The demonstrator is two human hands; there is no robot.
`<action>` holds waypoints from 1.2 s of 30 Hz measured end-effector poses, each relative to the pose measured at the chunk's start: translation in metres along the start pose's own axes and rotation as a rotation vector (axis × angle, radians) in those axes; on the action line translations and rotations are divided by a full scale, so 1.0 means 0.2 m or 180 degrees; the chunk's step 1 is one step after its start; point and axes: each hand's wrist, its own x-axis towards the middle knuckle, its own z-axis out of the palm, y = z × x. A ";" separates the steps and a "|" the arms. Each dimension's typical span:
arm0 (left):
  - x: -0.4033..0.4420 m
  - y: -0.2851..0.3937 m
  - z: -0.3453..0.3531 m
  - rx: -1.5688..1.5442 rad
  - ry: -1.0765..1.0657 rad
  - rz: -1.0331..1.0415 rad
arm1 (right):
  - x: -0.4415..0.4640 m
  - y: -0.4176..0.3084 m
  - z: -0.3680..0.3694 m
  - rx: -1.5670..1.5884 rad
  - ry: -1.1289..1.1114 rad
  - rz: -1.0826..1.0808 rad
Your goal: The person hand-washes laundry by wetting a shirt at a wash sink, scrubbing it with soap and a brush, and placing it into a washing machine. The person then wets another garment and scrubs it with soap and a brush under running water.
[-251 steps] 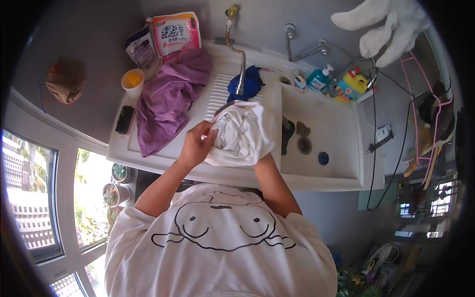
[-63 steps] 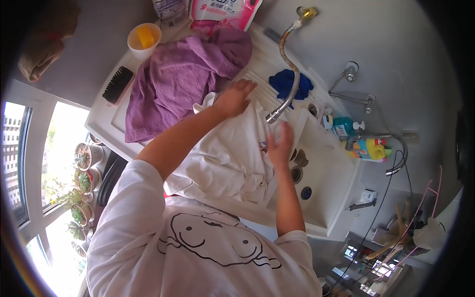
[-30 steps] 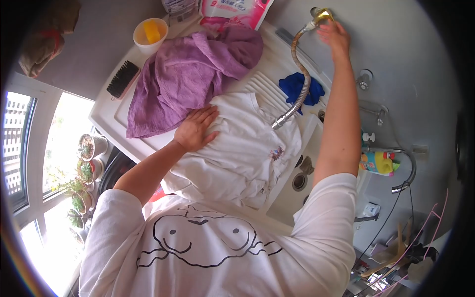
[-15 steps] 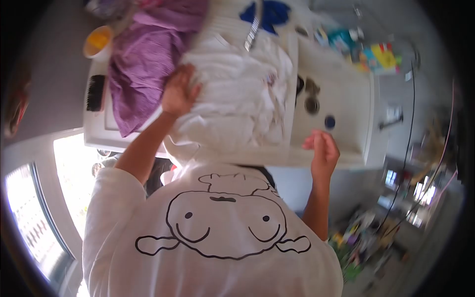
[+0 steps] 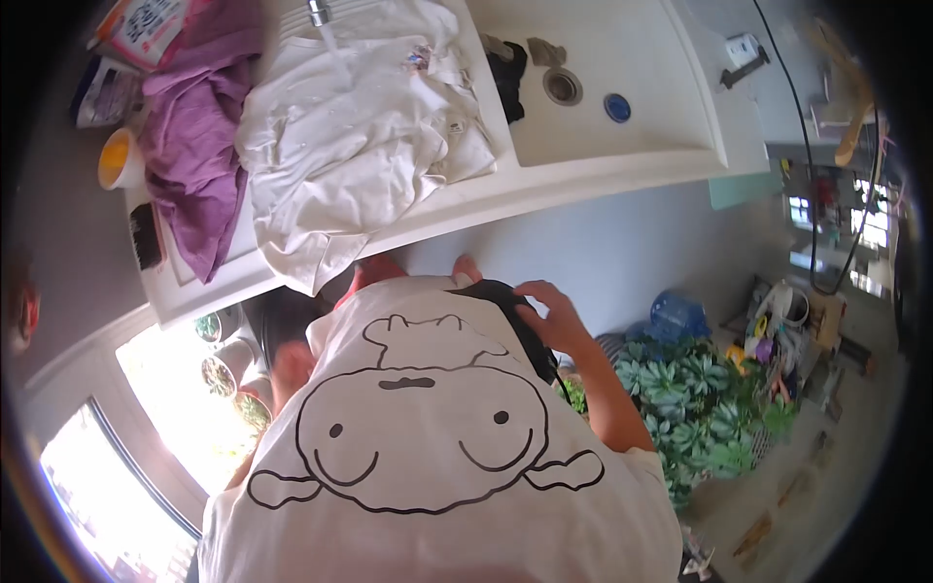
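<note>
A wet white shirt [image 5: 340,146] lies rumpled on the ridged side of the sink, one end hanging over the front edge. A metal tap [image 5: 319,12] is above it, with what looks like a stream of water falling onto the cloth. My left hand [image 5: 292,367] is low beside my body, off the shirt, blurred and partly hidden by my printed T-shirt [image 5: 418,466]. Beside the black shorts [image 5: 510,309] at my waist is my right hand [image 5: 552,316], holding nothing visible, its fingers loosely bent and apart.
Left of the shirt lies a purple cloth [image 5: 194,146], with a brush [image 5: 147,236], a cup with yellow contents [image 5: 119,158] and a detergent bag [image 5: 146,34] nearby. The sink basin [image 5: 622,78] holds a dark cloth [image 5: 507,78] and a blue round lid [image 5: 617,108]. Leafy plants [image 5: 680,398] stand right.
My left hand has left the white shirt and dropped to my side. The right hand has come from over the basin edge to my waist. The view has shifted, showing more floor and plants.
</note>
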 end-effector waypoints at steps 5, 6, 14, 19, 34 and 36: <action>-0.27 -0.16 0.15 0.2755 0.1159 -0.1639 | 0.16 0.15 -0.03 0.0531 -0.1343 0.0203; -0.30 -0.19 0.18 0.2718 0.1231 -0.1682 | 0.18 0.17 -0.04 0.0510 -0.1410 0.0087; -0.44 -0.37 0.34 0.2646 0.1515 -0.1649 | 0.20 0.19 -0.18 -0.0931 -0.1845 -0.0771; -0.45 -0.41 0.39 0.2683 0.1512 -0.1651 | 0.08 0.21 -0.26 -0.1024 -0.1802 -0.0899; -0.30 -0.36 0.31 0.2914 0.1106 -0.1828 | -0.18 0.20 -0.29 -0.1334 -0.1631 -0.0210; -0.30 -0.36 0.30 0.2918 0.1064 -0.1837 | -0.18 0.20 -0.29 -0.1373 -0.1633 -0.0304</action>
